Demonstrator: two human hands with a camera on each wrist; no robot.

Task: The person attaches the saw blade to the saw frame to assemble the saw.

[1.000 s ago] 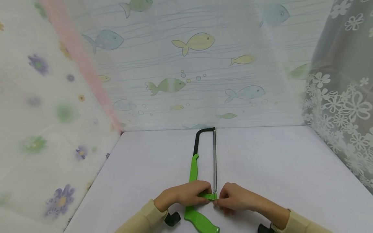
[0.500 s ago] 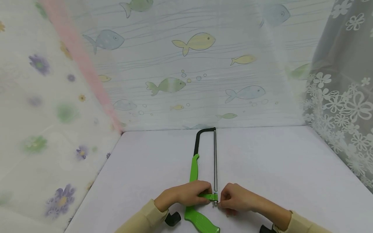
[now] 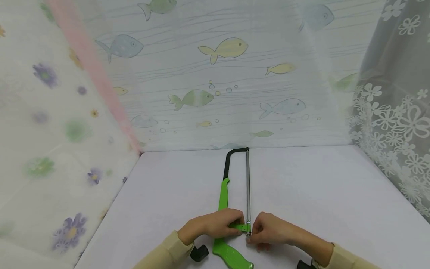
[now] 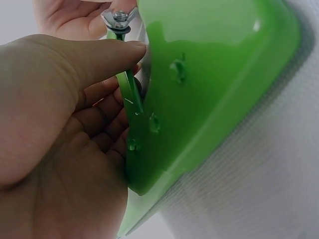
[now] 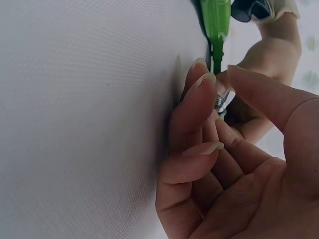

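A hacksaw with a green handle and black front frame lies on the white table, its silver blade side facing right. My left hand grips the green crosspiece at the near end of the blade; its thumb presses close below a metal wing nut. From the right, my right hand has thumb and curled fingers at that wing nut, seen partly between them in the right wrist view. Its other fingers are bent along the tabletop.
The white tabletop spreads on both sides of the saw. A fish-print curtain hangs along the back edge, with flowered cloth at left and lace at right. Dark wrist-worn devices sit below the sleeves.
The right hand drew slightly right off the wing nut half a second ago, baring it, and is now back at it. The left hand and the hacksaw stay in place.
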